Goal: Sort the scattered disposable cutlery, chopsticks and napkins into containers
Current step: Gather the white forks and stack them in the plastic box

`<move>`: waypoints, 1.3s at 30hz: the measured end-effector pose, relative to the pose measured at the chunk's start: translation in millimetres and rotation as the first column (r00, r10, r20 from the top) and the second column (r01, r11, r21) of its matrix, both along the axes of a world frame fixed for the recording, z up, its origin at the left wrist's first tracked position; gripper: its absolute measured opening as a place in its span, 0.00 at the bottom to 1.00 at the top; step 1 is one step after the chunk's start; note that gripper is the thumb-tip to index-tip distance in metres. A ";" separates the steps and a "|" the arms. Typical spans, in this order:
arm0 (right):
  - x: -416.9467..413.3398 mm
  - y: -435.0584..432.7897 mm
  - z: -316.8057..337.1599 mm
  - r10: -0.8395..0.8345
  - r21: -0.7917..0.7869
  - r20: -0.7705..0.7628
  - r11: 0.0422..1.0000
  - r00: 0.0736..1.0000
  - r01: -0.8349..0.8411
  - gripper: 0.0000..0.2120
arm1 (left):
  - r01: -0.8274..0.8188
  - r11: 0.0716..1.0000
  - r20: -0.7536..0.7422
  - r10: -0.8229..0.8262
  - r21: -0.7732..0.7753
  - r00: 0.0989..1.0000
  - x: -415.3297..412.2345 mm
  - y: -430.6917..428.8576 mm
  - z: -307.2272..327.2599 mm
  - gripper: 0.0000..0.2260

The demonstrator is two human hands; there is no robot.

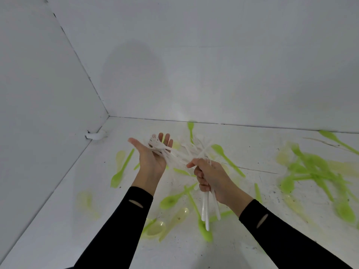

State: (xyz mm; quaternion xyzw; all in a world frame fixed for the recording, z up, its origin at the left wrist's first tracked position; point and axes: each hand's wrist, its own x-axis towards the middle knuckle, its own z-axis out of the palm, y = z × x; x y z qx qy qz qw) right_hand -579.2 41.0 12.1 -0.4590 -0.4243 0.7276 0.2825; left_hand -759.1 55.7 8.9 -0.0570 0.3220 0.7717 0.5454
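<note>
Right hand, at centre frame, is clenched round the handles of a bunch of white forks. The handle ends stick out below the fist and the tined ends fan up and to the left. Left hand lies palm up just left of it with its fingers straight, released. Some of the fork heads rest across its palm and fingers. Both arms come in from the lower edge in black sleeves.

Under the hands is a white surface, scuffed and speckled with dark marks. It is closed in by plain white walls that meet in a corner at middle left. A faint grey shadow falls on the back wall. A small white object sits at the foot of the left wall near the corner; what it is cannot be told.

Green spoons lie scattered over the surface. Single ones lie left of the hands, below them and behind them, and a dense, blurred heap lies at middle right. Pale yellow spoons lie among them, two near the lower centre between the arms. The hands and the fork bunch hide part of the spoons beneath them.
</note>
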 end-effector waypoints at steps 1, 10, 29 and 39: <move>-1.1 -0.9 0.9 -0.002 -0.001 0.006 1.000 1.000 0.002 0.10 | -0.002 1.000 0.020 0.002 0.006 1.000 -1.2 -0.2 0.5 0.39; -0.4 9.0 5.3 -0.240 0.572 0.313 0.820 0.919 0.019 0.17 | -0.006 0.998 -0.250 -0.010 -0.063 0.968 3.9 -11.7 1.2 0.02; -8.1 16.4 13.4 0.245 0.409 0.521 0.769 0.818 -0.491 0.13 | 0.106 0.983 -0.399 -0.159 -0.152 0.903 27.6 -20.9 7.3 0.22; -4.9 18.8 17.5 0.253 0.388 0.530 0.776 0.809 -0.498 0.16 | 0.136 0.984 -0.515 -0.177 -0.116 0.839 46.6 -26.6 10.1 0.15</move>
